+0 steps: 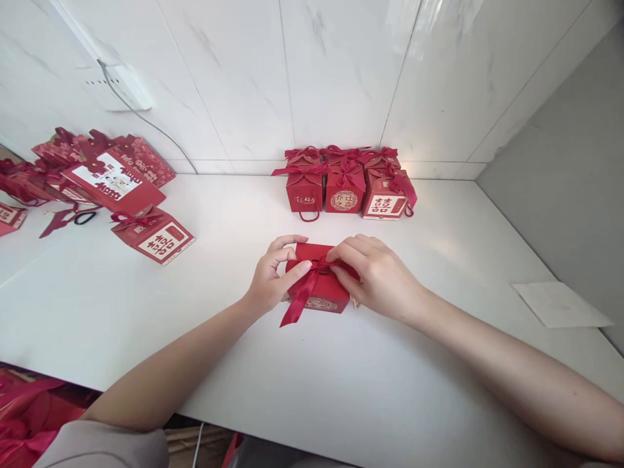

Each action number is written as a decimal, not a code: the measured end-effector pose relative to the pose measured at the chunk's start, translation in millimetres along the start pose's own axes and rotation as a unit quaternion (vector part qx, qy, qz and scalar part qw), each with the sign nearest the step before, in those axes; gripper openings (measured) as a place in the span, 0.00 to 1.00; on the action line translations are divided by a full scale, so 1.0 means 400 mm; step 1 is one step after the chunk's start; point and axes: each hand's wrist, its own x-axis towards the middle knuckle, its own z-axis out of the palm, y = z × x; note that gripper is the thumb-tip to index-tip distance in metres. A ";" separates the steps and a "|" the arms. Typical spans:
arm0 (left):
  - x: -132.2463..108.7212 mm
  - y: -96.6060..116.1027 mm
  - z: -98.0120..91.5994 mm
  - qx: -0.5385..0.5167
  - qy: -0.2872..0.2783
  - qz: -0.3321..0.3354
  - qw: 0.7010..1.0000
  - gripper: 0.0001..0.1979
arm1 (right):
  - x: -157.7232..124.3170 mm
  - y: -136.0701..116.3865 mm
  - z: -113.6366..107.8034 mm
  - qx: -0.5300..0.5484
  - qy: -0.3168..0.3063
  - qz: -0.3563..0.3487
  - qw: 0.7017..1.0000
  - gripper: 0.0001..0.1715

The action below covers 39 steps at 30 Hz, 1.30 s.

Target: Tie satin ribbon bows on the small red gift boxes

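Observation:
A red gift box (336, 298) with a gold emblem on its front sits on the white table (234, 383). Across its top runs a dark red satin ribbon (303, 300), knotted near the middle, with one tail hanging over the front. My left hand (277, 273) is around the box's left side, its thumb pressed on the ribbon by the knot. At the right of the knot, my right hand (373, 273) pinches the ribbon between thumb and fingers. Gold cord shows at both lower sides of the box.
Several ribboned red boxes (344, 188) stand against the tiled wall (341, 78). To the left lie a tilted red box (155, 237), red gift bags (117, 179) and scissors (85, 216). A white sheet (560, 304) lies at the right edge. A grey cable (146, 122) hangs down the wall.

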 end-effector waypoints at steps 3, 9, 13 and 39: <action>-0.004 0.004 0.007 0.015 0.028 -0.004 1.000 0.18 | 0.001 0.010 -0.016 -0.026 -0.008 -0.059 0.998 0.12; -0.002 0.009 0.008 0.002 0.020 -0.034 0.999 0.19 | 0.003 0.024 -0.073 -0.030 -0.095 -0.120 0.988 0.13; 0.002 0.002 0.005 -0.035 0.020 -0.052 0.998 0.20 | -0.003 0.026 -0.103 0.027 -0.165 -0.066 0.984 0.12; 0.002 0.015 -0.003 -0.044 -0.049 -0.061 0.996 0.12 | 0.014 0.064 -0.001 0.374 -0.099 0.153 0.910 0.12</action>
